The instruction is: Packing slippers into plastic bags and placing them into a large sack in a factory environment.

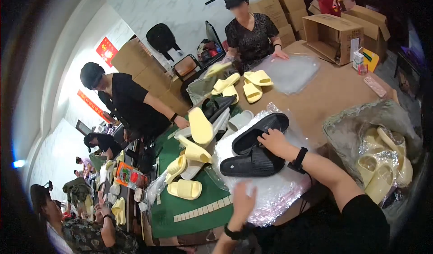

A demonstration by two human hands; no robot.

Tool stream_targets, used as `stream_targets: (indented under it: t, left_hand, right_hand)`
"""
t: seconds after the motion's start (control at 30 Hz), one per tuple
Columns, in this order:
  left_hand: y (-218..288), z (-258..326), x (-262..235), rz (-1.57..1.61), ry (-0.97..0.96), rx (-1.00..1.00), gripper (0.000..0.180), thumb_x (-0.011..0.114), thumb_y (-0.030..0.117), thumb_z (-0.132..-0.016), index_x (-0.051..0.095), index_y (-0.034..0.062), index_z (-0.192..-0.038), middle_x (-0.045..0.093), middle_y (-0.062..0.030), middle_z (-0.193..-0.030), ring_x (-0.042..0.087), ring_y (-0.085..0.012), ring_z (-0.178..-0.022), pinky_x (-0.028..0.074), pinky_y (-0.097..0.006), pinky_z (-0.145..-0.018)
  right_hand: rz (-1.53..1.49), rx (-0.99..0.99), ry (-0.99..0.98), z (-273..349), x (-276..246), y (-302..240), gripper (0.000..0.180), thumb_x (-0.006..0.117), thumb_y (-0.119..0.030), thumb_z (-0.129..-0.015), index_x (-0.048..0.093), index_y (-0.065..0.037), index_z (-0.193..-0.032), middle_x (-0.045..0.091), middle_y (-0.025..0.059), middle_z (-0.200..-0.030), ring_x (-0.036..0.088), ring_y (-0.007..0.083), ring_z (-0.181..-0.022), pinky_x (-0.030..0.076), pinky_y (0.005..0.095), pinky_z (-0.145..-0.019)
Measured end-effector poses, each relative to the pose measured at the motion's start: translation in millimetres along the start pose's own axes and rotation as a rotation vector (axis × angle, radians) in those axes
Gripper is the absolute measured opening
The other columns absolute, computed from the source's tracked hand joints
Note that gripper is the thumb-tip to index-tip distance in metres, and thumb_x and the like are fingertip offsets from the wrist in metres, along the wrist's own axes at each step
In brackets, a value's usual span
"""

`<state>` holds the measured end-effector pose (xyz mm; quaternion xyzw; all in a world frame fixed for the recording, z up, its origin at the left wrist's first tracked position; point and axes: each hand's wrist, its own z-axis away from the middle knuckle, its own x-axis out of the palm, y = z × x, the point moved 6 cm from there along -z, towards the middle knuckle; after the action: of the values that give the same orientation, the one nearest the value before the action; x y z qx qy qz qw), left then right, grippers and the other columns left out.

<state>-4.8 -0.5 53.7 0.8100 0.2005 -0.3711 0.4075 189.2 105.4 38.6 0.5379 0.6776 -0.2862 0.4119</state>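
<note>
Black, ribbed slip-on slippers [252,164], two in number, lie side by side on glossy, clear plastic sheeting [279,195] upon the brown tabletop [311,114]. We note the bare right hand [275,142] on the farther slipper [280,122]; whether its grip is closed there, we cannot tell. The bare left hand [242,203] is open and empty, near the closer slipper. We judge the sheeting slick: we recommend steadying both slippers together and lifting, not dragging, lest the film crease.

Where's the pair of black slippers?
In the head view, the black slippers lie just right of the middle, on shiny plastic, with the right hand on them.
</note>
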Motion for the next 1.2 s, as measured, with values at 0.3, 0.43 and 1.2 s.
stream_targets:
  t: [0.3, 0.43, 1.2]
  left_hand:
    - [34, 49, 58, -0.159, -0.154, 0.061, 0.038, 0.061, 0.028, -0.080, 0.058, 0.0072, -0.112, 0.053, -0.0170, -0.113, 0.048, -0.0348, -0.105, 0.038, -0.045, -0.089]
    - [16, 48, 45, -0.020, -0.200, 0.091, 0.033, 0.063, 0.025, -0.079, 0.062, 0.0061, -0.106, 0.058, -0.0160, -0.107, 0.053, -0.0326, -0.102, 0.040, -0.042, -0.089]
    - [-296, 36, -133, -0.464, 0.282, -0.824, 0.081, 0.065, 0.038, -0.076, 0.028, -0.0006, -0.137, 0.033, -0.0222, -0.138, 0.028, -0.0381, -0.129, 0.024, -0.054, -0.103]
  right_hand:
    - [-0.083, -0.038, -0.060, -10, -44, 30, 0.028, 0.058, -0.009, -0.074, 0.055, -0.010, -0.103, 0.058, 0.0080, -0.088, 0.058, 0.0284, -0.083, 0.046, 0.0389, -0.070]
    - [-0.786, 0.233, -0.057, -16, -121, 29, 0.036, 0.060, -0.002, -0.076, 0.047, -0.008, -0.109, 0.057, 0.0170, -0.099, 0.056, 0.0365, -0.094, 0.046, 0.0431, -0.077]
    - [-0.720, 0.274, -0.114, 36, -70, 36, 0.021, 0.058, -0.009, -0.079, 0.054, -0.006, -0.099, 0.057, 0.0165, -0.098, 0.054, 0.0371, -0.093, 0.043, 0.0436, -0.080]
